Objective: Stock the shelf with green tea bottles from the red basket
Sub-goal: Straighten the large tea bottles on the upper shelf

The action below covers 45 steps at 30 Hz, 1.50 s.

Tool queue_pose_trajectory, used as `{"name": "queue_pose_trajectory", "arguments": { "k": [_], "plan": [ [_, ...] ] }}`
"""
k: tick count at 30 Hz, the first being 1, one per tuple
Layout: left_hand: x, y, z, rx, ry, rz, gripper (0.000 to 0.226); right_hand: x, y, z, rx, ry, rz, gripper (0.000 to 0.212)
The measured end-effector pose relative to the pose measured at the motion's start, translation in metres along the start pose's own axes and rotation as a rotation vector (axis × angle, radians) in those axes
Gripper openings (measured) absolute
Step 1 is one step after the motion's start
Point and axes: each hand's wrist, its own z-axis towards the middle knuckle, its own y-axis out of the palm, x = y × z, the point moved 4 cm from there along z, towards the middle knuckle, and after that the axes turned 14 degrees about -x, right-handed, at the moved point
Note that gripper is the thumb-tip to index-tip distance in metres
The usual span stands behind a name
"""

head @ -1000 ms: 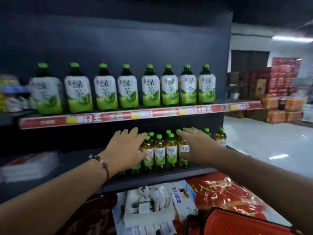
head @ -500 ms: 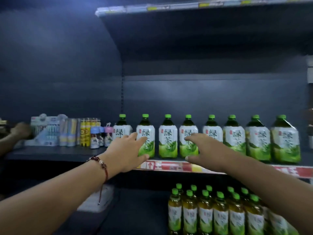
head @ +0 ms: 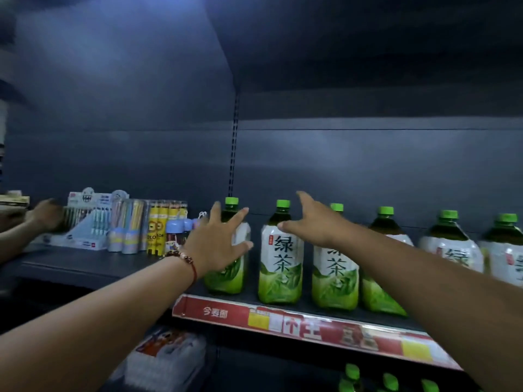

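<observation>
Head view, one entry. Shelf (head: 283, 305): dark board with a red price strip (head: 311, 325) along its front edge, carrying a single row of large green tea bottles, all upright, green caps, white-and-green labels. Leftmost bottle (head: 226, 278): at the end of the row, partly covered by my left hand. Second bottle (head: 280, 267): just right of it, label fully readable, a narrow gap between the two. Third bottle (head: 335, 278): next along, its upper part behind my right wrist. Further bottles (head: 450, 244) run on to the right, partly hidden by my right forearm. My left hand (head: 218, 244): grip spread wide, fingers splayed in front of the leftmost bottle's shoulder and label, thumb toward the second bottle; whether the palm touches the bottle I cannot tell; nothing closed in it. Beaded bracelet with red cord (head: 186, 258) on that wrist. My right hand (head: 311, 222): grip open, fingers extended up and left over the tops of the second and third bottles, holding nothing. Stationery packs (head: 133, 224): standing on the adjoining shelf section to the left. Another person's hand (head: 46, 216): at the far left among those goods. Smaller green caps (head: 390, 381): on the level below, bottom right. The red basket is out of frame.
</observation>
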Motion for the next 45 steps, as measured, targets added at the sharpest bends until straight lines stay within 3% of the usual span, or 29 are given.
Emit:
{"name": "queue_pose_trajectory", "arguments": {
  "k": [5, 8, 19, 26, 34, 40, 42, 45],
  "plan": [
    [-0.006, 0.022, 0.023, 0.085, 0.000, -0.003, 0.075, 0.007, 0.023, 0.047, 0.005, 0.046, 0.247, 0.099],
    [-0.010, 0.026, 0.027, 0.141, -0.005, -0.025, 0.070, 0.020, 0.039, 0.081, 0.054, 0.021, 0.266, 0.108],
    [-0.021, 0.018, 0.015, 0.208, 0.000, 0.049, 0.064, -0.004, 0.060, 0.079, 0.222, 0.125, 0.220, 0.063],
    [-0.022, 0.011, 0.001, 0.196, 0.039, 0.048, 0.051, -0.024, 0.069, 0.089, 0.190, 0.100, 0.290, 0.061],
    [-0.020, 0.015, -0.010, 0.198, -0.013, 0.013, 0.048, -0.028, 0.074, 0.084, 0.269, 0.076, 0.298, 0.058],
    [-0.021, 0.012, -0.012, 0.075, 0.052, -0.101, 0.053, -0.023, 0.045, 0.065, -0.032, 0.044, 0.284, 0.078],
    [-0.021, 0.009, -0.015, 0.028, 0.051, -0.156, 0.058, -0.012, 0.016, 0.048, 0.040, 0.023, 0.158, 0.078],
    [-0.007, -0.001, -0.019, 0.187, 0.109, -0.024, 0.069, 0.019, -0.025, 0.028, 0.208, 0.032, 0.084, 0.076]
  ]
}}
